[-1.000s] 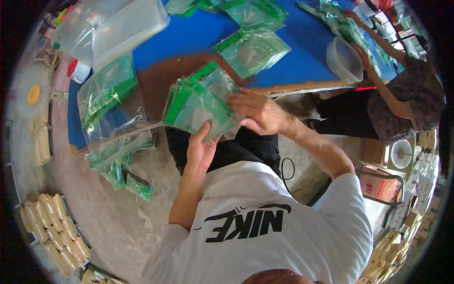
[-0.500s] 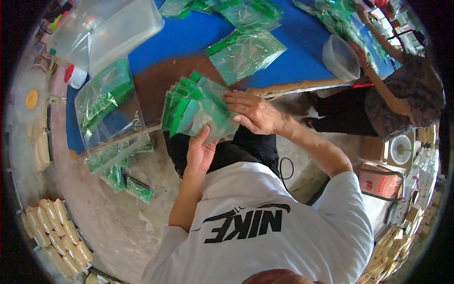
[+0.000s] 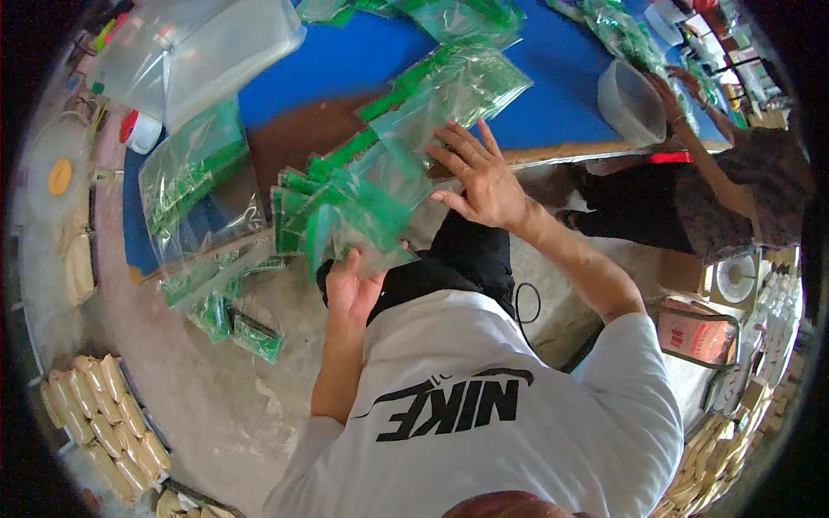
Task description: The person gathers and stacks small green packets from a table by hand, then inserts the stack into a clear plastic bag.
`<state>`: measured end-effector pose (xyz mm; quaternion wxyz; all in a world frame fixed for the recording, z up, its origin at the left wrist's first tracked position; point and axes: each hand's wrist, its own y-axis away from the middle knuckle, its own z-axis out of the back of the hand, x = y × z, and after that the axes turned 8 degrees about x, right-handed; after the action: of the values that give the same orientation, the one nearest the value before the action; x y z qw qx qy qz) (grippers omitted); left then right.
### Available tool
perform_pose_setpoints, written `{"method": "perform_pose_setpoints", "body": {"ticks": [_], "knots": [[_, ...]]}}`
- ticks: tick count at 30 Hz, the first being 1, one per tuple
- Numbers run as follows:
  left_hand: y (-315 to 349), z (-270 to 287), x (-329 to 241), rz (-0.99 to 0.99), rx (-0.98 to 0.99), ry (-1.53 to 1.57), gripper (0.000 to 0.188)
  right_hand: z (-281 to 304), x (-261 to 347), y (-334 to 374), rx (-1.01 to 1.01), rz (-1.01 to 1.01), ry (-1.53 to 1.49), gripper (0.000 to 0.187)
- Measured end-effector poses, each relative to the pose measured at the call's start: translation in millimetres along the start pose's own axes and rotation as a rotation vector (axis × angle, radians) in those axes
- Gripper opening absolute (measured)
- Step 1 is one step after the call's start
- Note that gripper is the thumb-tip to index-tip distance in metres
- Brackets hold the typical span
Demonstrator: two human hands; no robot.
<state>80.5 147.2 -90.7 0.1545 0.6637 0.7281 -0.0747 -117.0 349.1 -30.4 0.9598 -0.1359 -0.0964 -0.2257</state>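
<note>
My left hand is closed on the lower edge of a fanned bunch of green-and-clear plastic bags, its thumb on top. Some bags of this bunch fan out to the left over the table edge. My right hand has its fingers spread and holds nothing. Its fingertips lie at the edge of a clear bag between the bunch and a spread pile of similar bags on the blue table. Whether the fingertips press on that bag, I cannot tell.
Large clear plastic sheets cover the table's far left, near a red-and-white tub. A big clear bag of green packets hangs over the table edge. At right, another person's hand is beside a translucent basin. Stacked packets stand lower left.
My right hand has opened and moved right, off the bunch. Bags now bridge from the bunch to the table pile. My left hand has shifted slightly left and down with the bunch.
</note>
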Motion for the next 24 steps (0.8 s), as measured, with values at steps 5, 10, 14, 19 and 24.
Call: {"method": "perform_pose_setpoints", "body": {"ticks": [5,10,14,19,24], "knots": [[-6.2,-8.7,-4.8,-0.036,-0.041,0.065,0.058,2.7,4.8,-1.1,-0.025,-0.02,0.002,0.062],[4.0,7.6,-5.4,-0.073,-0.123,-0.182,0.058,0.8,15.7,-3.4,-0.004,0.042,-0.047,0.063],[25.3,39.7,-18.8,-0.091,0.042,0.032,0.057,-2.4,16.4,-7.6,-0.011,0.027,-0.028,0.064],[9.9,10.0,-18.7,-0.115,0.03,0.039,0.059,0.2,23.8,-10.2,-0.033,0.04,-0.037,0.062],[-12.1,-8.2,-8.3,-0.094,-0.103,-0.183,0.054,-8.1,29.7,-10.8,-0.018,0.083,-0.309,0.054]]}}
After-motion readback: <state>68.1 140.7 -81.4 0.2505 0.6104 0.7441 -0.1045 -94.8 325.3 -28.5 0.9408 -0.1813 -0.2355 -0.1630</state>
